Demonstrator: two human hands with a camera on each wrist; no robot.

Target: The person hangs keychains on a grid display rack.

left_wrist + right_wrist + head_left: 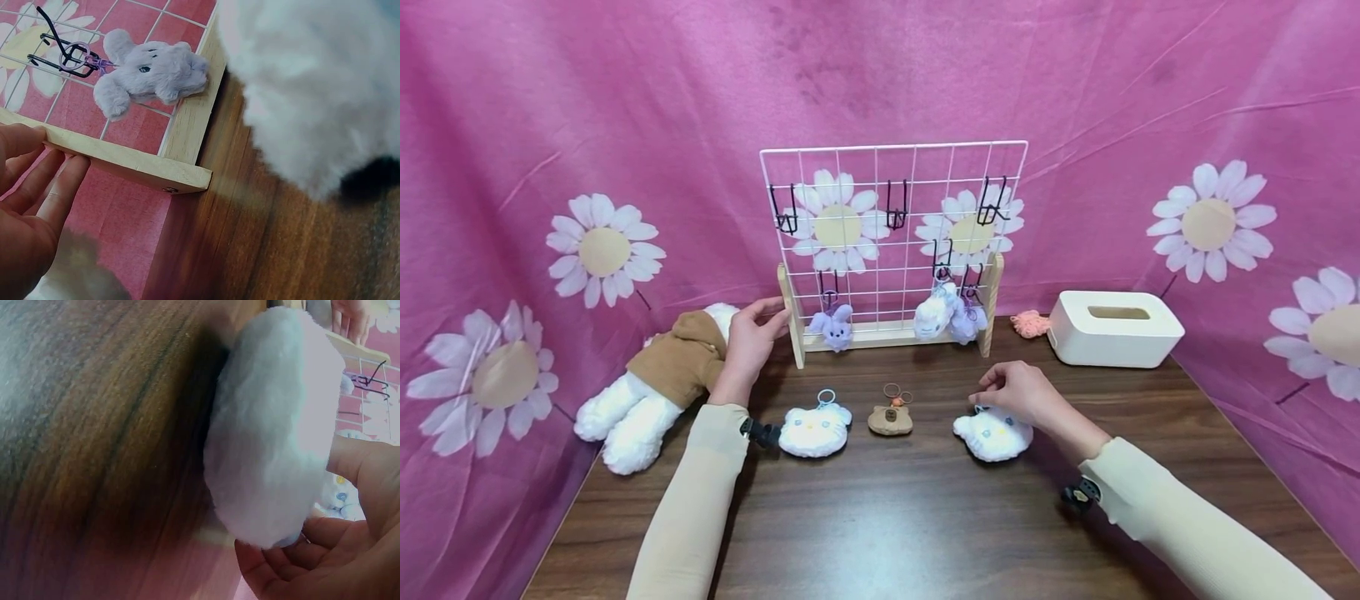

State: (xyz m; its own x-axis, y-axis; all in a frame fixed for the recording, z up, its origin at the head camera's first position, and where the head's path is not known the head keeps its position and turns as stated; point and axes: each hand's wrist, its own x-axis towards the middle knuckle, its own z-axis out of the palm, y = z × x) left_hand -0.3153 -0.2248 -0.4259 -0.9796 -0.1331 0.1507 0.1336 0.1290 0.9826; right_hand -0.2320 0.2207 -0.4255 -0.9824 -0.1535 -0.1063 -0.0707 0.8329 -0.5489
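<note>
My left hand (752,342) reaches to the left wooden post (791,317) of a white wire grid rack (895,196); its fingertips touch the post's outer side. With my right hand (1018,392) I pinch the top of a white plush cat-head keychain (996,437) at the right front. A matching white cat-head keychain (815,432) with a blue ring lies left. Between them sits a small brown plush keychain (891,419) with rings. From the rack hang a purple bunny keychain (153,69), a white plush keychain (934,315) and another purple one (967,323).
Several black hooks (896,206) are on the grid, the upper ones bare. A large plush toy in a brown hoodie (673,358) lies at the left. A white tissue box (1112,337) stands right of the rack, with a pink plush piece (1030,324) beside it.
</note>
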